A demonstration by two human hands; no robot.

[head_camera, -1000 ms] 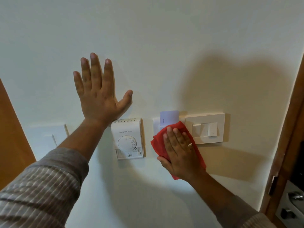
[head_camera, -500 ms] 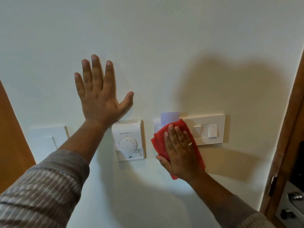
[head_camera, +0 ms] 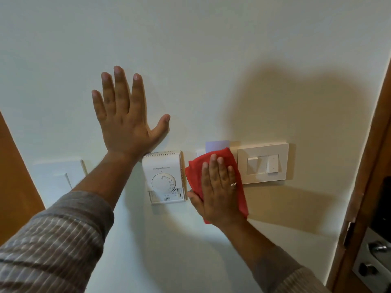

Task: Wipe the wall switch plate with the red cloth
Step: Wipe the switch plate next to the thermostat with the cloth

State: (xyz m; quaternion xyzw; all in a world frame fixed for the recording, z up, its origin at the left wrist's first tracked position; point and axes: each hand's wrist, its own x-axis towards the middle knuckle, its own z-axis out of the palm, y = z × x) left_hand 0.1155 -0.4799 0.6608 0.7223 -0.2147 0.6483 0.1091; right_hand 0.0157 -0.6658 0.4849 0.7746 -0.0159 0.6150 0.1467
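A cream switch plate (head_camera: 283, 163) with two rocker switches is fixed to the white wall at the right. Just left of it, my right hand (head_camera: 218, 191) presses a red cloth (head_camera: 194, 172) flat over a small white card holder; a pale card (head_camera: 216, 146) sticks out above the cloth. The cloth's right edge touches the switch plate's left edge. My left hand (head_camera: 124, 121) lies flat on the wall, fingers spread, holding nothing, above a white dial thermostat (head_camera: 164, 177).
A wooden door frame (head_camera: 368, 166) runs down the right side, with a metal lock and handle (head_camera: 374, 259) at the lower right. A brown wooden panel (head_camera: 14, 176) stands at the left edge, beside a white wall plate (head_camera: 57, 176).
My right hand and the cloth have slid slightly down and left over the card holder. The left hand has stayed flat on the wall.
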